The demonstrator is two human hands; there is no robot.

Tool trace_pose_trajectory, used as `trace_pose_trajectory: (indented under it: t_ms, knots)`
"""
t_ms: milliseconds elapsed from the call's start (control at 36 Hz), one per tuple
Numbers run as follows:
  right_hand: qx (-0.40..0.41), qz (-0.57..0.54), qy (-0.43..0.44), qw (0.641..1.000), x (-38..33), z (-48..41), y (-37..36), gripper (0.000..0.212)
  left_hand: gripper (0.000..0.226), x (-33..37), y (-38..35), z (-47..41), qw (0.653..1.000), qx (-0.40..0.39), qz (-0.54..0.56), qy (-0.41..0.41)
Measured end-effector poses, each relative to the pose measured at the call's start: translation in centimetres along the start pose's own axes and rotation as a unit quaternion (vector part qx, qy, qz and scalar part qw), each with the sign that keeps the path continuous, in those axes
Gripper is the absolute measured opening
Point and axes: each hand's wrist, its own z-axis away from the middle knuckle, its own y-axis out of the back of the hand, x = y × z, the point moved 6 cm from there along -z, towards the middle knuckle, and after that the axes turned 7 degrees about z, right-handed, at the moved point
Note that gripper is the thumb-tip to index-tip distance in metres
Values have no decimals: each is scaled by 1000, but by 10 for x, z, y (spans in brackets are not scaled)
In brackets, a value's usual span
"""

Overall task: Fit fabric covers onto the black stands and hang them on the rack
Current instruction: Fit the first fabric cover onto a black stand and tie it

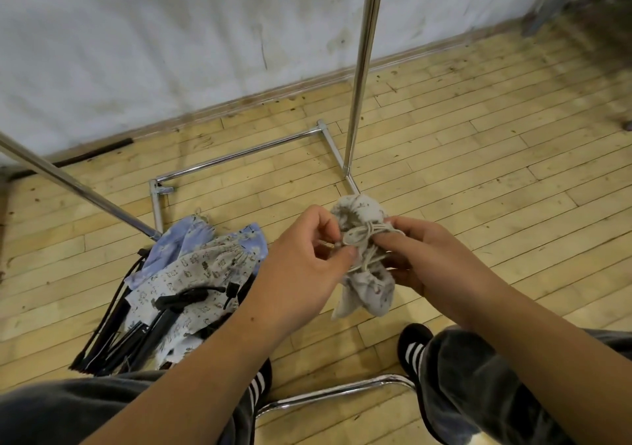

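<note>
I hold a bunched grey-white printed fabric cover (362, 212) in front of me, above the wooden floor. My left hand (304, 260) pinches its pale drawstring (359, 236) between thumb and fingers. My right hand (420, 256) grips the cover and the cord from the right side. On the floor to the left lies a pile of more fabric covers (195, 270), blue and white printed, on top of several folded black stands (113, 338). The chrome rack (362, 68) stands beyond my hands, its upright pole rising out of view.
The rack's base bars (239, 154) lie on the floor near the wall. A slanted chrome bar (68, 184) crosses the left. My legs in grey trousers and black striped shoes (413, 345) flank a chrome chair rail (328, 393) at the bottom.
</note>
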Motion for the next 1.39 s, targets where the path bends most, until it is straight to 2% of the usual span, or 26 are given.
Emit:
trace_pose_trajectory:
  t_ms: [83, 167, 361, 556, 667, 750, 833, 944, 1028, 1167, 1278, 1389]
  knots:
    - [43, 9, -11, 999, 3, -3, 7, 20, 18, 0, 5, -1, 1000, 7, -18, 1]
    - [81, 2, -27, 996, 7, -5, 14, 17, 24, -3, 6, -2, 999, 0, -38, 6]
    - [87, -20, -21, 996, 2, -4, 17, 6, 42, -5, -1, -1, 985, -65, -162, 3]
    - [51, 96, 50, 993, -10, 2, 13, 30, 67, -6, 6, -3, 979, -57, -196, 11]
    - [27, 177, 66, 982, -10, -1, 12, 34, 84, -8, 15, -7, 981, -40, -187, 19]
    - [62, 233, 80, 967, -11, -3, 18, 36, 95, -9, 26, -11, 985, -17, -168, 16]
    - [124, 250, 81, 957, -15, -3, 29, 25, 98, -9, 33, -15, 984, -9, -175, 11]
    - [187, 205, 67, 958, -16, -3, 40, 5, 101, -11, 37, -16, 975, -40, -215, 26]
    - [204, 164, 28, 965, -10, -3, 43, 9, 106, -14, 38, -16, 967, -55, -249, 29]
    - [139, -14, -53, 989, 3, -6, 32, 22, 120, -22, 29, -12, 940, -101, -326, 18]
    - [120, -140, -67, 981, 4, -8, 30, 26, 122, -31, 22, -8, 917, -147, -369, 28]
    - [102, -190, -74, 974, 4, -7, 30, 27, 125, -36, 16, -5, 907, -169, -385, 40]
